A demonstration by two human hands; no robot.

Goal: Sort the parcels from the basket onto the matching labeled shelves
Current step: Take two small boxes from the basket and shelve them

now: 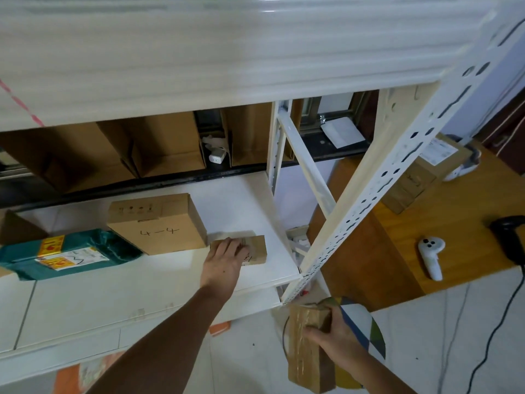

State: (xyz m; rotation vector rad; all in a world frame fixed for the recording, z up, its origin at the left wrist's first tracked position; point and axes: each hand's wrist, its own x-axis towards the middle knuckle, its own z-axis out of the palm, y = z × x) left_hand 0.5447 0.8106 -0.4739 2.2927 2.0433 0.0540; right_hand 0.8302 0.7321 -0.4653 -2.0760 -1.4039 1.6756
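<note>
The left hand (224,263) hides the small box's (255,248) handwritten label; the teal parcel (68,251) is cut off at the picture's left edge.

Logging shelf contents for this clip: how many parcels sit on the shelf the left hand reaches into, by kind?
Cardboard boxes: 2, the 4-4 box and the small box under the left hand
Green bags: 1
Total: 3

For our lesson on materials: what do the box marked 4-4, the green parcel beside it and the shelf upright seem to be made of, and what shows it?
Box marked 4-4: brown cardboard, matt, with folded flaps and handwriting on it.
Green parcel: probably a thin plastic mailing bag; it is glossy and wrinkled, with stuck-on labels.
Shelf upright: likely painted metal, white and smooth, punched with rows of slots.
</note>
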